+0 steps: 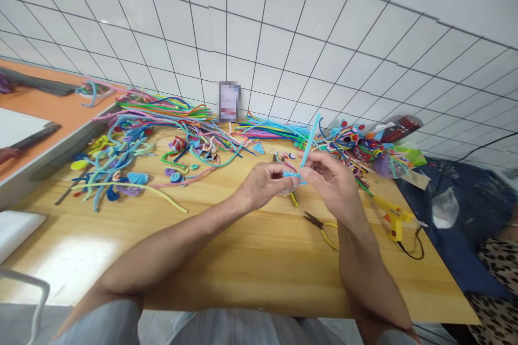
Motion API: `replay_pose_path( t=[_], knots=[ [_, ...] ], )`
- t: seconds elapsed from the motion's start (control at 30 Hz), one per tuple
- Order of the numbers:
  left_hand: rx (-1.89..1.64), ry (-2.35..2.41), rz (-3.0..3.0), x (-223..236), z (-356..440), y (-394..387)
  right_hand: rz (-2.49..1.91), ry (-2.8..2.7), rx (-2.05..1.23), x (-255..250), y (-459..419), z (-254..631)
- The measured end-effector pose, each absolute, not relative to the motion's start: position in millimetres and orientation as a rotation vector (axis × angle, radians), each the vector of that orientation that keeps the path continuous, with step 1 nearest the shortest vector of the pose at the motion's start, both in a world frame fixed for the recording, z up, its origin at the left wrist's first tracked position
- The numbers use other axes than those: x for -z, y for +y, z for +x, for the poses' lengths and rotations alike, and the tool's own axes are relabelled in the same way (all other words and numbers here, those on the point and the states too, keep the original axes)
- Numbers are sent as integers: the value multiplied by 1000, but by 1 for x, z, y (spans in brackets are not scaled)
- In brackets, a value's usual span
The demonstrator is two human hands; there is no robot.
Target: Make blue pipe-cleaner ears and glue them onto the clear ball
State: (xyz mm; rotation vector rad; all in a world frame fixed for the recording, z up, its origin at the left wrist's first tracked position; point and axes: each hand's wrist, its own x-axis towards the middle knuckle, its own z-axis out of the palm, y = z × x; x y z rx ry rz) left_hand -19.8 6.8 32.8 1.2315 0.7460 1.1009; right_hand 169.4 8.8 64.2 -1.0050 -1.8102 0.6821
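Note:
Both hands meet above the middle of the wooden table. My left hand (270, 180) is closed on a small coil of light blue pipe cleaner (290, 174). The fingers of my right hand (327, 178) pinch a light blue pipe cleaner (309, 143), whose straight length sticks up above the hand. Whether coil and upright length are one piece I cannot tell. Under my hands lies a tool with a yellow handle (294, 199), partly hidden. Nearer to me, beside my right wrist, are pliers (322, 225) with dark jaws and yellow handles.
Bundles of coloured pipe cleaners (165, 110) lie along the tiled wall, with loose twisted pieces (121, 156) at left. A phone (229, 101) leans on the wall. A yellow glue gun (396, 220) with a cord lies at right. Someone in leopard print (499, 267) is at far right.

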Motion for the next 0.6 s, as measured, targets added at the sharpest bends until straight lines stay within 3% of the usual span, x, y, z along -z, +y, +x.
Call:
replay_pose_path(
  t=[0.13,0.33,0.6],
  knots=[
    [-1092,768,1244,-28,-18,7,-1023,-1830,-563,-61,7,167],
    [-1155,832,1111,-33,-21,8,-875,-1934,-131,-62,2,163],
    [-1255,750,993,-39,-26,9,-651,-2014,90,-59,6,161]
  ],
)
